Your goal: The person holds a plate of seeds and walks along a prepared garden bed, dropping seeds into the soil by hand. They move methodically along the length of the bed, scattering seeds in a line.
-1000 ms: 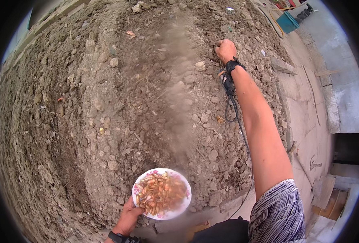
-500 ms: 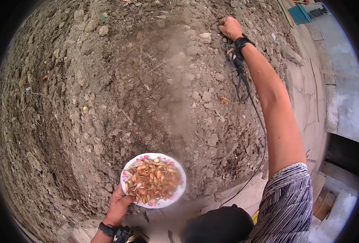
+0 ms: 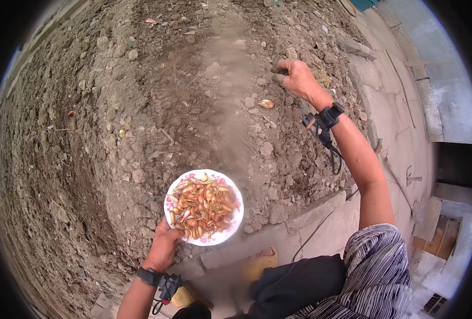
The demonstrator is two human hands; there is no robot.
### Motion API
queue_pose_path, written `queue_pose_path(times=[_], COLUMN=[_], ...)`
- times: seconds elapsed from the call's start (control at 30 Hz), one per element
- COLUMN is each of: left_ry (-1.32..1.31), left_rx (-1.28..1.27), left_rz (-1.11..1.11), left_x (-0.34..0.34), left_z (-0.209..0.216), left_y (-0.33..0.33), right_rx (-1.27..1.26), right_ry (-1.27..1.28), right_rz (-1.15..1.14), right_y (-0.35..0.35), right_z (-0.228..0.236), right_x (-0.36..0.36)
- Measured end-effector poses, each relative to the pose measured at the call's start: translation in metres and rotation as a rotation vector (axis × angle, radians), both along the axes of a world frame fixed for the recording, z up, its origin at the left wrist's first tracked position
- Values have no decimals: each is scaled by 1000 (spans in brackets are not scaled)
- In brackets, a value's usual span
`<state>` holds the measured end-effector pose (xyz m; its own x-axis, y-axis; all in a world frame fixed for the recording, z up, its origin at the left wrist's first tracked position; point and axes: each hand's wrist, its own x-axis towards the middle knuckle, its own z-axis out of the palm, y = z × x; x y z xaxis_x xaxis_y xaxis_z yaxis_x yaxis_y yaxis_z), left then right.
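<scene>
My left hand (image 3: 163,245) grips the near-left rim of a white plate (image 3: 237,215) with pink flower marks, thumb on top. Many small reddish-brown bulbs (image 3: 201,204), like shallots, are heaped on it. The plate is held over the near edge of the soil bed (image 3: 156,143). Farther out and to the right, my right hand (image 3: 297,78) is low over the soil. Its thumb and forefinger point left, a little apart, with dark tips; nothing shows between them. A single bulb (image 3: 266,103) lies on the soil just nearer than that hand.
Clods and dry stalks cover the bed. A stone border (image 3: 321,207) edges its near side, with a paved path (image 3: 390,101) along the right. A cable (image 3: 313,234) trails near my right arm. My feet in yellow footwear (image 3: 261,264) stand below. A teal container (image 3: 362,4) is at the top right.
My right hand has drawn back nearer to me from the far soil, its fingers loosening from a closed shape. The plate has risen slightly in the picture. The view has shifted too.
</scene>
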<state>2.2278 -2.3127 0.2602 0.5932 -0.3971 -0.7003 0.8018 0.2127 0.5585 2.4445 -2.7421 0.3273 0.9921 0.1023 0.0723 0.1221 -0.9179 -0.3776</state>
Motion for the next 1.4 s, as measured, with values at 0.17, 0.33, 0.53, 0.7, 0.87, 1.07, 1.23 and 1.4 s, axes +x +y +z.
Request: queue_pose_path(times=[0.17,0.33,0.53,0.7,0.87,1.07,1.23,1.4], left_ry=[-11,-15,-17,-15,-20,4,16,11], left_rx=[-4,-88,-71,-72,-65,-97,-92,-101], left_rz=[5,3,12,-1,25,5,4,17], left_x=[-1,-2,-2,-1,-4,-5,0,1], left_z=[-3,-12,-12,-14,-12,-7,-3,2], left_y=[-3,2,3,0,7,2,2,-1], right_rx=[-193,-221,37,-224,-316,-541,-349,-382], right_ry=[175,154,12,109,183,67,190,122], right_rz=[90,0,-310,-239,-85,-5,-105,-138], right_y=[21,20,-5,-33,-13,-18,-24,-21], right_z=[-25,-42,-27,-79,-83,-90,-85,-82], right_x=[-39,-33,-6,18,-1,6,3,8])
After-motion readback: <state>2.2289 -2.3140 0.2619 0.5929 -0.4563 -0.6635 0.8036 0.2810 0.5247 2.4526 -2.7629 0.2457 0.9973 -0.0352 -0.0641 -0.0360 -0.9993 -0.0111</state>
